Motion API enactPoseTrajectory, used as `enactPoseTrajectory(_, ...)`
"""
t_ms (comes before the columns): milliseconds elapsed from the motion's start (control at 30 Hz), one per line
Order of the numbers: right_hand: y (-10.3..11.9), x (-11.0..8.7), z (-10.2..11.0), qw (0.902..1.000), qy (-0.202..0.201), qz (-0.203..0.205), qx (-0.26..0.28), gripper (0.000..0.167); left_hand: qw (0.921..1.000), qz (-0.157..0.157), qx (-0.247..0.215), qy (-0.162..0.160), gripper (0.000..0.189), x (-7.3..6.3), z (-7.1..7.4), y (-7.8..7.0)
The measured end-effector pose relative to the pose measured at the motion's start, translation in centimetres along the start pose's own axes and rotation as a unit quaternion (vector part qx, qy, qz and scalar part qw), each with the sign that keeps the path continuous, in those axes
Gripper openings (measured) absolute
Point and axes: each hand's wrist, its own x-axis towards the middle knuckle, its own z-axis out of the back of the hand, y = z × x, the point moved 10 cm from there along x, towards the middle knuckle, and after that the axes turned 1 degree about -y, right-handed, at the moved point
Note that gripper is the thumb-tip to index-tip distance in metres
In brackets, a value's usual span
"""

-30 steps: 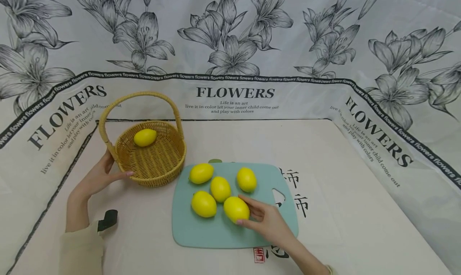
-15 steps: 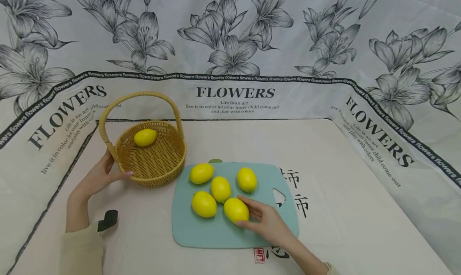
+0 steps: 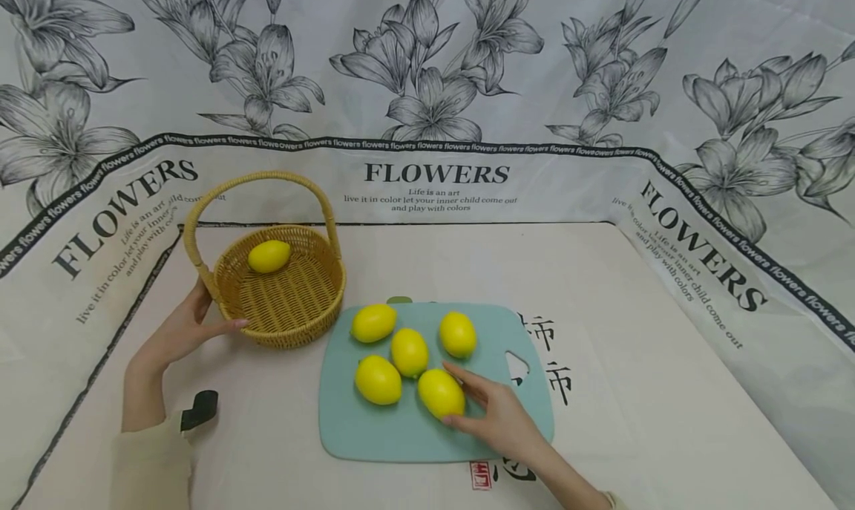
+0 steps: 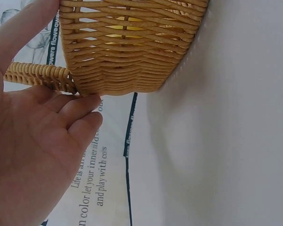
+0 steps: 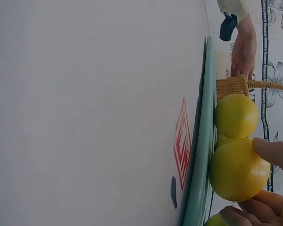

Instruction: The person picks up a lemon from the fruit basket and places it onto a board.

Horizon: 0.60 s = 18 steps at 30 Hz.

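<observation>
On the pale green cutting board lie several yellow lemons. My right hand grips the front right lemon between thumb and fingers; in the right wrist view that same lemon sits close against the board's surface. A lemon lies to its left, another just behind it. At the far left stands a wicker basket with a tall handle, one lemon inside. My left hand holds the basket's left side, thumb along the front wall and fingers round by the handle's base.
Two more lemons lie at the back of the board, one on the left and one on the right. A white cloth with black characters covers the table. Flower-printed sheeting rises behind and at both sides.
The lemon in my right hand has shifted slightly right and toward me, along with the fingertips. My left hand and the basket stay where they were.
</observation>
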Motion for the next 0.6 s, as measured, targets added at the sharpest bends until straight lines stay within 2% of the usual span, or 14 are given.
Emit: enactPoseTrajectory(600,0.18,0.03,-0.61,0.9999,0.009,-0.002,-0.011,0.071,0.9999,0.008,0.010,-0.003,0.109,0.01,0.17,0.11)
